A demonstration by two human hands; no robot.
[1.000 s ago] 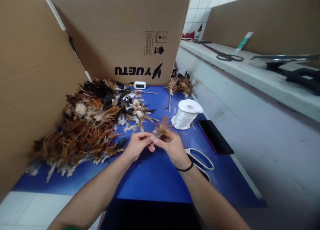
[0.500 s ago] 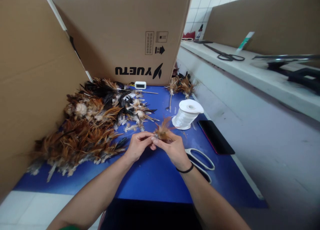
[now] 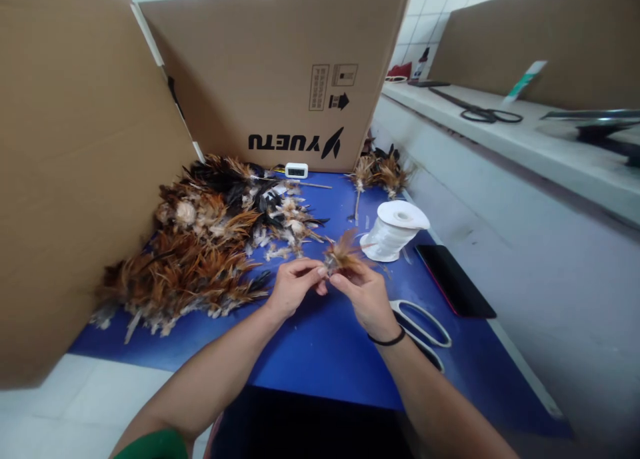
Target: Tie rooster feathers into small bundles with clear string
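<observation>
A small bunch of brown feathers point(image 3: 344, 249) is held between both hands above the blue table point(image 3: 320, 346). My left hand point(image 3: 295, 287) pinches the pale quill end with thumb and fingertips. My right hand point(image 3: 367, 296), with a black band at its wrist, is closed around the bunch from the right. The tips fan out away from me. Close behind stands a spool of white ribbon point(image 3: 395, 231). White-handled scissors point(image 3: 425, 326) lie beside my right wrist, their blades hidden under the arm.
Heaped feathers point(image 3: 185, 272) cover the table's left side, against a cardboard wall point(image 3: 90, 179). A small digital clock point(image 3: 297, 170) and more feathers point(image 3: 387, 172) sit at the back. On the right lies a black phone point(image 3: 455, 280); dark scissors point(image 3: 490, 114) rest on the ledge.
The whole view has shifted, so everything appears further right. Both hands keep hold of the feather bunch; my right thumb has come slightly away from my left fingertips.
</observation>
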